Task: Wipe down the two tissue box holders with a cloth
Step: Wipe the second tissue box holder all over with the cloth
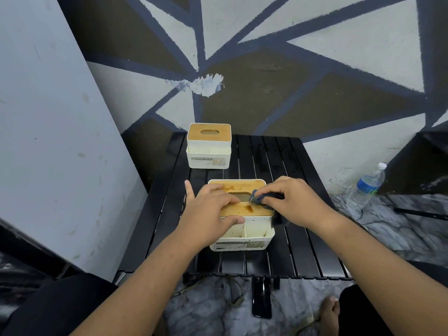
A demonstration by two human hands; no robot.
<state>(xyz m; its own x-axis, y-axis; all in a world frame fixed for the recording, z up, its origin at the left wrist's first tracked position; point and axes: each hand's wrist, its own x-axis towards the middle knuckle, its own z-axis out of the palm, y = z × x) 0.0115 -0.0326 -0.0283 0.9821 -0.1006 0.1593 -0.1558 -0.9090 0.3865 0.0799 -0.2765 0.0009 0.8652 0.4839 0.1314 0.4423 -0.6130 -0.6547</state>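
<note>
The near tissue box holder (242, 229) sits toward the front of the black slatted table (291, 251), a cream plastic body with open front compartments, a printed label strip low on its face, and a wooden lid with an oval slot. The lid looks grubby, with dark brown smears along its front strip and a paler stain at the back edge. A dark blue-grey cloth (263, 198) is bunched on the lid beside the slot, its loose end drooping down the holder's right side. The right hand (300, 202) has its fingers pinched together on the cloth, pressing it to the wood. Just left of that grip, the left hand (211, 209) lies flat and spread over the lid's left half, thumb hooked over the front edge, steadying the box without clasping anything. Beyond both hands, the second holder (208, 146) stands at the table's far edge, its lid cleaner. Off to the right, a water bottle (368, 186) stands on the marbled floor.
</note>
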